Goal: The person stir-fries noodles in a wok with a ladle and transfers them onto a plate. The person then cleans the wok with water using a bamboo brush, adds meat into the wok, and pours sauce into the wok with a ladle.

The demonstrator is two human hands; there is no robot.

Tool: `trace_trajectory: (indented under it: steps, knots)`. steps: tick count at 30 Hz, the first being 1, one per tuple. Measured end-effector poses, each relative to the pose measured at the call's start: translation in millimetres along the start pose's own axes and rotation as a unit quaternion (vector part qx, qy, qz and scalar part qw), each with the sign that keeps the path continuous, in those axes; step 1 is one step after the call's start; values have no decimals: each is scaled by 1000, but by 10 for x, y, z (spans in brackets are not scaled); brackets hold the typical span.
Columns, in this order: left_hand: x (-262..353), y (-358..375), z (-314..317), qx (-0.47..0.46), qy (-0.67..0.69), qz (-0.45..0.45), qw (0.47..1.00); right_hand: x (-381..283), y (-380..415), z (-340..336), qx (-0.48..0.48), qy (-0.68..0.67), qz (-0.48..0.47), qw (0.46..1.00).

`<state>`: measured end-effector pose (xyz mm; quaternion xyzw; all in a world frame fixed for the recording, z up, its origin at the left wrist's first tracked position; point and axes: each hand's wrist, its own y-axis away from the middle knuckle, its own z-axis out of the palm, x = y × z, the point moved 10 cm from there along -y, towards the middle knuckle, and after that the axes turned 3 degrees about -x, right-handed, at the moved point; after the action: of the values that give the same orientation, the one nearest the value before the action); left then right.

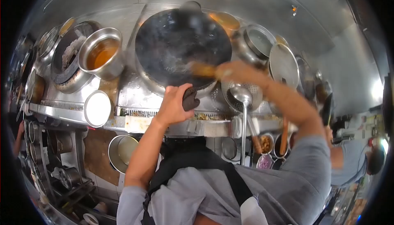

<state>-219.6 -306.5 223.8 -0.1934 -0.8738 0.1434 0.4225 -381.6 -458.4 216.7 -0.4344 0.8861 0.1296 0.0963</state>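
A large black wok (pixel 180 40) sits on the stove in front of me, with steam and some liquid in it. My left hand (pixel 170 106) is closed around a dark folded cloth (pixel 190 98) at the wok's near rim; the wok handle, if under it, is hidden. My right hand (pixel 236 72), blurred by motion, grips a yellow-brown wok brush (pixel 202 69). The brush's far end lies inside the wok, over the wet bottom. Just below my right hand, a steel ladle (pixel 241 95) rests on a perforated strainer (pixel 255 95).
Left of the wok stands a steel pot of orange-brown liquid (pixel 99 57), near a white-filled bowl (pixel 97 108). To the right are a steel pot (pixel 259 40) and a round mesh skimmer (pixel 284 66). Ingredient containers (pixel 266 143) sit lower right. Another person (pixel 349 159) stands at far right.
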Motion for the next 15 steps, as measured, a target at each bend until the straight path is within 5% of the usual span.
trace_trajectory:
  steps: [1, 2, 3, 4, 5, 7, 9, 12, 15]
  knots:
    - [35, 0, 12, -7, 6, 4, 1000, 234, 146, -430, -65, 73, 77, 992]
    - [10, -25, 3, -7, 13, -13, 1000, 602, 275, -902, -25, 142, 275, 951]
    - [-4, -16, -1, -7, 20, -29, 999, 1003, 250, -1301, 17, 207, 314, 926]
    - [-13, 14, 0, 0, 12, -24, 1000, 1039, 418, -1751, 155, 218, 379, 886]
    - [-7, 4, -4, 3, 13, -19, 1000, 969, 490, -1836, 159, 222, 380, 884]
    - [-10, 22, -14, 6, 3, -12, 1000, 967, 1062, -1860, 428, -164, 382, 802]
    - [-11, 25, -6, 8, 1, 11, 1000, 763, 1293, -1539, 475, -343, 306, 751]
    - [-28, 45, -26, 36, -9, 42, 998, 109, 1649, -770, 472, -410, 274, 731]
    - [-56, 75, -14, 36, -13, 49, 998, -350, 1941, 291, 496, -334, 276, 753]
